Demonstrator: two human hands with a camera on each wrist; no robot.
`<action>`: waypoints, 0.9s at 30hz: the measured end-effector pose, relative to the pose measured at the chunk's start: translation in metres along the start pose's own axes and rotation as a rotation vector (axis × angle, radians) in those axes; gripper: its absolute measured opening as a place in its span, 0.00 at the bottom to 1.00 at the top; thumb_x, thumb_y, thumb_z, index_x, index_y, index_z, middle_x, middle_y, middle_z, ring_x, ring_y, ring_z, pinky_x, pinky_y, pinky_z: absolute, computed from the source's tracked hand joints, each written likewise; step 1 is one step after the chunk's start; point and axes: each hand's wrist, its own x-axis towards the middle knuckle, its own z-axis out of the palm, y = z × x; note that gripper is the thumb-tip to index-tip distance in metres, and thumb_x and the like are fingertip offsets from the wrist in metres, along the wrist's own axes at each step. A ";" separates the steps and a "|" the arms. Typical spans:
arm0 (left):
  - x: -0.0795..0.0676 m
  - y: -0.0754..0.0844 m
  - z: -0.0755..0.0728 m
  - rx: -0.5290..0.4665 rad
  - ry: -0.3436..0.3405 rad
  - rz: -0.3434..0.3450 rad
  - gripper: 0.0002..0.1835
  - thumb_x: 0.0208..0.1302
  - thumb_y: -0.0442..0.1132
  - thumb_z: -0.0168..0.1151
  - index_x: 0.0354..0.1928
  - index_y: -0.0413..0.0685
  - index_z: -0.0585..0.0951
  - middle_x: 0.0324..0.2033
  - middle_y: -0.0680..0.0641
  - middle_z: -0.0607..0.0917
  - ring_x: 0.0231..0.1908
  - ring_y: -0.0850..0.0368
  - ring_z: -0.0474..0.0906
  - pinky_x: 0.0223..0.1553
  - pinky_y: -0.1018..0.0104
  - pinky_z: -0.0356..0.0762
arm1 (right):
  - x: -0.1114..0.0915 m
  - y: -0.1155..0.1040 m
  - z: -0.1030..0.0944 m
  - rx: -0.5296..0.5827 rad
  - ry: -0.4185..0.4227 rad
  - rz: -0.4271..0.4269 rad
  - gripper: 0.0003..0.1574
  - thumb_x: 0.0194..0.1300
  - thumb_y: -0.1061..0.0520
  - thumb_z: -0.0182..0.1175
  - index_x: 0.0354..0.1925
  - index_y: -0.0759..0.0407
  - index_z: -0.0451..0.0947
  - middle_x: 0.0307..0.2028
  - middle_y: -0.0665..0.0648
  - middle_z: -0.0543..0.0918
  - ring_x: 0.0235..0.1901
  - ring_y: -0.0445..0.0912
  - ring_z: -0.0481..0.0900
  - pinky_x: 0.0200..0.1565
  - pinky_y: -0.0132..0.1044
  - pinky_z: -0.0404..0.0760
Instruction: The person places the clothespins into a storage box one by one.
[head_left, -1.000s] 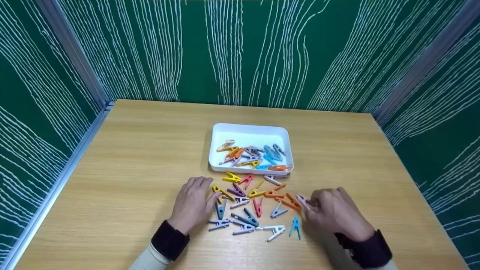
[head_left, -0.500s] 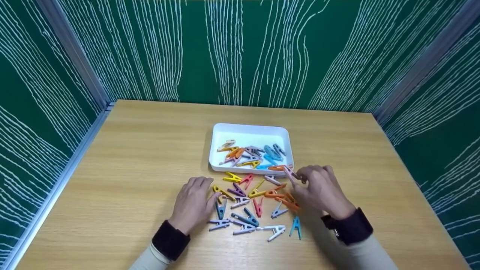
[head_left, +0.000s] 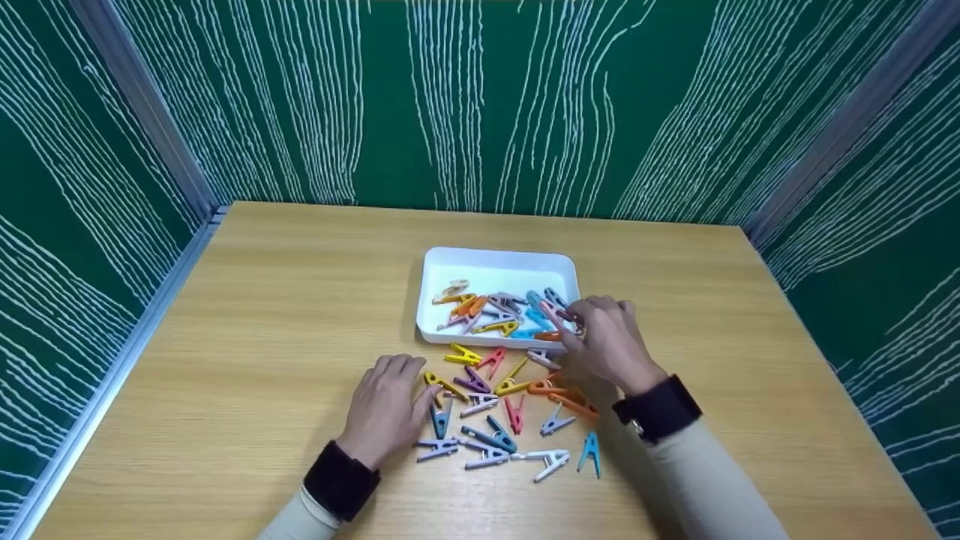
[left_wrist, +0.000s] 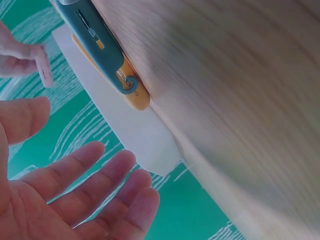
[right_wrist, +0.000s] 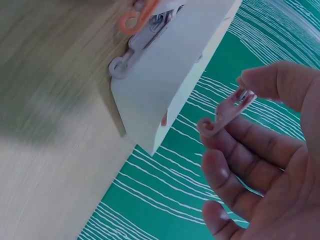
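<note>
Between thumb and fingers, my right hand (head_left: 616, 346) pinches a pink clothespin (head_left: 550, 312) over the right front corner of the white tray (head_left: 499, 259). The right wrist view shows that clothespin (right_wrist: 227, 114) at the fingertips, above the tray's wall (right_wrist: 145, 95). My left hand (head_left: 385, 409) lies at the left side of a loose spread of clothespins, its thumb close to a dark yellow clothespin (head_left: 447, 385) and a teal one (head_left: 441, 421). In the left wrist view the left fingers (left_wrist: 85, 192) are relaxed and grip nothing.
Inside the tray lie several clothespins, among them a yellow one (head_left: 499, 328) and an orange one (head_left: 469, 306). On the wooden table (head_left: 225, 360) in front are more, including a light blue one (head_left: 590, 454) and a white one (head_left: 551, 463). Green panels (head_left: 390, 105) surround the table.
My right hand has carried the pink clothespin from the right side of the spread up and leftward, over the tray's front right corner. My left hand has stayed in place.
</note>
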 end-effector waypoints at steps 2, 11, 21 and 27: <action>0.000 0.000 0.000 0.001 -0.006 -0.003 0.23 0.71 0.49 0.64 0.58 0.39 0.81 0.53 0.37 0.84 0.56 0.40 0.77 0.62 0.44 0.74 | 0.006 -0.001 0.003 -0.011 -0.012 0.010 0.15 0.65 0.52 0.70 0.43 0.62 0.87 0.36 0.59 0.86 0.41 0.56 0.78 0.51 0.55 0.66; 0.001 0.001 0.000 -0.008 -0.023 -0.024 0.23 0.71 0.49 0.65 0.58 0.39 0.81 0.55 0.37 0.83 0.58 0.39 0.77 0.61 0.42 0.74 | 0.027 -0.007 0.015 -0.053 -0.042 0.037 0.18 0.66 0.49 0.70 0.47 0.62 0.87 0.40 0.59 0.86 0.41 0.56 0.75 0.51 0.52 0.66; 0.001 0.000 -0.001 0.001 -0.021 -0.037 0.23 0.70 0.49 0.65 0.58 0.40 0.81 0.55 0.36 0.83 0.58 0.39 0.77 0.62 0.42 0.74 | 0.052 -0.016 0.025 -0.128 -0.008 0.044 0.21 0.70 0.45 0.67 0.45 0.62 0.87 0.39 0.61 0.87 0.43 0.59 0.77 0.47 0.52 0.68; -0.001 0.000 0.000 0.009 -0.002 -0.016 0.23 0.71 0.50 0.65 0.57 0.40 0.82 0.54 0.37 0.84 0.58 0.39 0.77 0.61 0.43 0.74 | 0.055 -0.017 0.026 -0.110 -0.021 0.091 0.33 0.71 0.40 0.64 0.60 0.64 0.81 0.55 0.66 0.83 0.56 0.63 0.76 0.57 0.59 0.68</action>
